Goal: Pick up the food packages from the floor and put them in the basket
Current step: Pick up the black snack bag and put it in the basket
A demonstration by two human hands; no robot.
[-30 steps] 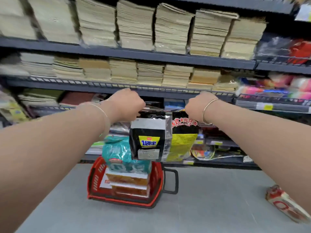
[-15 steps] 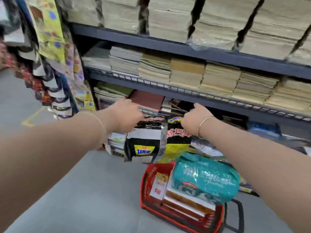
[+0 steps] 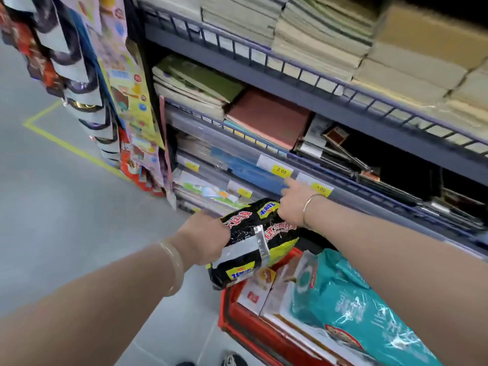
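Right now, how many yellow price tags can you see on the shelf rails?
4 readable or partly so: one marked 2.00, one beside the right hand at the rail, a blurred one lower, and one further left. Others may be hidden.

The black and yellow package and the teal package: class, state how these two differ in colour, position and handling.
The black and yellow package is dark with a silver band; the teal package is blue-green. The black and yellow package is held in the air over the red basket's edge, whereas the teal package lies on the basket's contents. The left hand and right hand hold the black one; nothing touches the teal one. Both are glossy bags.
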